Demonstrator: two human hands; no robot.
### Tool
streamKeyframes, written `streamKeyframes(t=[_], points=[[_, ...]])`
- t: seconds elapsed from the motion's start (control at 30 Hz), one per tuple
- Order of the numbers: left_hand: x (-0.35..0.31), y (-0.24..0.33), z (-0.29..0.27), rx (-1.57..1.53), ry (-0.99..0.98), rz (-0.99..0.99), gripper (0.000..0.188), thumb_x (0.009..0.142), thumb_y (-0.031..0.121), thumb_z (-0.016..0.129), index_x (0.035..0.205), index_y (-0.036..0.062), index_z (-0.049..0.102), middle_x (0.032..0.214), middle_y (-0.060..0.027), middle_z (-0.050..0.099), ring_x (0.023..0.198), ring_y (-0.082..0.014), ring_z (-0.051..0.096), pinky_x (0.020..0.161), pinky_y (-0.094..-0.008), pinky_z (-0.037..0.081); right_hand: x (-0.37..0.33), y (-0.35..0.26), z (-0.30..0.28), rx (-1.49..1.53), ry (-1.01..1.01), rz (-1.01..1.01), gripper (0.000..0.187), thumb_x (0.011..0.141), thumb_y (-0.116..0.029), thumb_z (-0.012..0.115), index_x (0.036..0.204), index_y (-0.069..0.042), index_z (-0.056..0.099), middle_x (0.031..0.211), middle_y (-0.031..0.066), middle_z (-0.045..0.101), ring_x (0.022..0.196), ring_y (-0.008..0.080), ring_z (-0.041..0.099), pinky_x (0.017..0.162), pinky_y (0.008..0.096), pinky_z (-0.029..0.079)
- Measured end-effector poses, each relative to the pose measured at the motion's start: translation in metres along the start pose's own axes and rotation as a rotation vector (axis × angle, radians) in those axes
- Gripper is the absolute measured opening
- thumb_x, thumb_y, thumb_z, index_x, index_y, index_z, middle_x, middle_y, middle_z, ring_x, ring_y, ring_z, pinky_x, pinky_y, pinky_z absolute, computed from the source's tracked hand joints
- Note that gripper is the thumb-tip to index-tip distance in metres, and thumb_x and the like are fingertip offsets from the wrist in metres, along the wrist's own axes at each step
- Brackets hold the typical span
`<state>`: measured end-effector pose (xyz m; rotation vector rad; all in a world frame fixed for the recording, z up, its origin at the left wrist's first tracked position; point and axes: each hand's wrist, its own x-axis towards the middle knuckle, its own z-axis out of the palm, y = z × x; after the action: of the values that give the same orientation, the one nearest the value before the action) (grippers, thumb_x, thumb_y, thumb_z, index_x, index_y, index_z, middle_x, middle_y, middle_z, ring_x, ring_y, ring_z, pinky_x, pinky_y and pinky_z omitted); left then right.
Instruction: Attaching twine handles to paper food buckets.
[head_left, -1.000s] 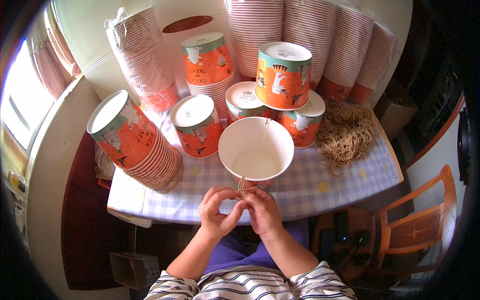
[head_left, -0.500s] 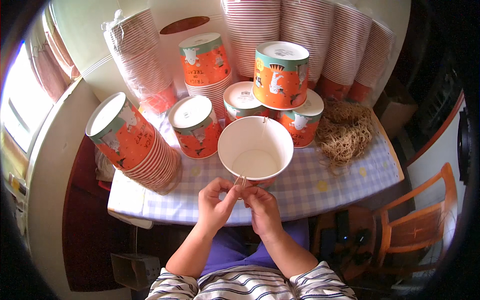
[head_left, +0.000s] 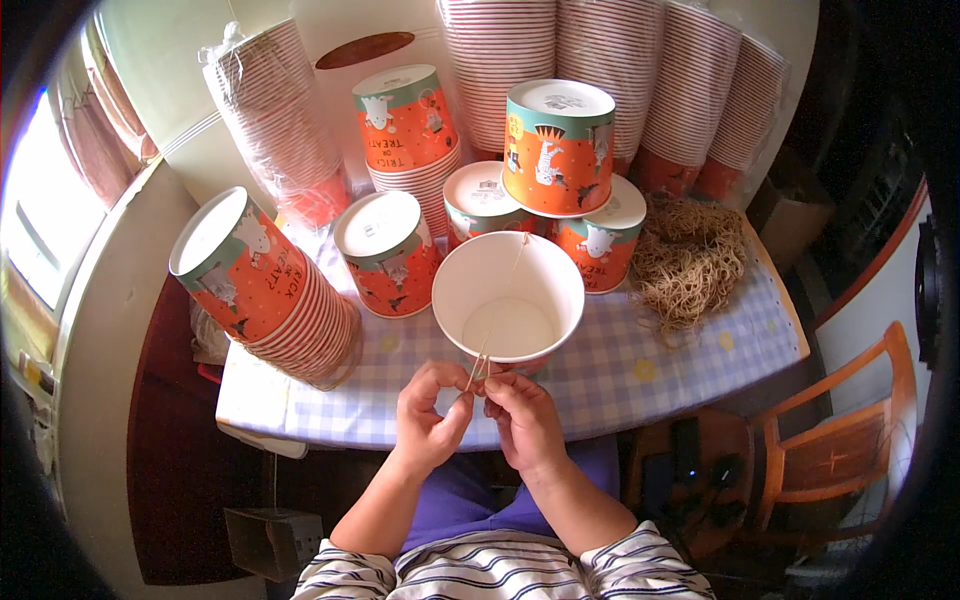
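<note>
An upright paper bucket (head_left: 520, 285), white inside and orange outside, stands at the near middle of the table with its mouth toward me. Thin tan string (head_left: 482, 368) comes over its near rim, forming a small loop there. On the far rim the string is also fastened, and a strand crosses the inside. My left hand (head_left: 430, 415) pinches the string just left of the loop. My right hand (head_left: 525, 415) grips it on the right, fingertips close to the bucket's near wall. Exactly how the strands cross between the fingertips is too small to make out.
Upside-down orange buckets (head_left: 385, 255) stand behind, one resting on top of others (head_left: 560, 150). A leaning bucket stack (head_left: 265, 290) is at left; plastic-wrapped stacks (head_left: 610, 80) line the back. A heap of tan string (head_left: 690, 262) lies right on the checked tablecloth (head_left: 600, 375). A wooden chair (head_left: 835, 450) is right.
My fingertips have drawn slightly apart, and the string loop at the near rim shows more openly. The bucket stays in place.
</note>
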<state>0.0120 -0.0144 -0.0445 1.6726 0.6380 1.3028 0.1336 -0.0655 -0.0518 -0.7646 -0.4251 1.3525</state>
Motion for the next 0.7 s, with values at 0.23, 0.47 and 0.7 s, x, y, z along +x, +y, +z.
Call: streamKeyframes(t=[0.23, 0.47, 0.7], points=[[-0.006, 0.002, 0.003, 0.102, 0.083, -0.048, 0.013, 0.074, -0.004, 0.067, 0.086, -0.0018, 0.062, 0.083, -0.0102, 0.066, 0.078, -0.0192, 0.063, 0.072, -0.0269, 0.048, -0.002, -0.002, 0.004, -0.057, 0.039, -0.021, 0.015, 0.087, -0.02, 0.063, 0.09, -0.006, 0.069, 0.083, -0.0028, 0.064, 0.071, 0.0042, 0.047, 0.067, 0.0219, 0.037], [0.0, 0.012, 0.004, 0.342, 0.05, 0.167, 0.017, 0.071, -0.005, 0.069, 0.086, 0.0004, 0.064, 0.086, -0.0113, 0.067, 0.082, -0.0245, 0.065, 0.077, -0.0323, 0.051, -0.001, 0.001, 0.006, -0.063, 0.048, -0.07, 0.019, 0.087, -0.019, 0.064, 0.099, -0.004, 0.068, 0.087, -0.0032, 0.064, 0.074, 0.0043, 0.049, 0.069, 0.0217, 0.038], [0.0, 0.01, 0.006, 0.437, 0.084, 0.176, 0.016, 0.069, -0.004, 0.069, 0.083, 0.0018, 0.063, 0.081, -0.01, 0.067, 0.082, -0.0255, 0.066, 0.081, -0.0358, 0.051, 0.0, 0.007, 0.0, -0.086, 0.053, -0.067, 0.025, 0.087, -0.019, 0.063, 0.107, -0.003, 0.066, 0.091, -0.0022, 0.065, 0.075, 0.0044, 0.049, 0.069, 0.0218, 0.038]])
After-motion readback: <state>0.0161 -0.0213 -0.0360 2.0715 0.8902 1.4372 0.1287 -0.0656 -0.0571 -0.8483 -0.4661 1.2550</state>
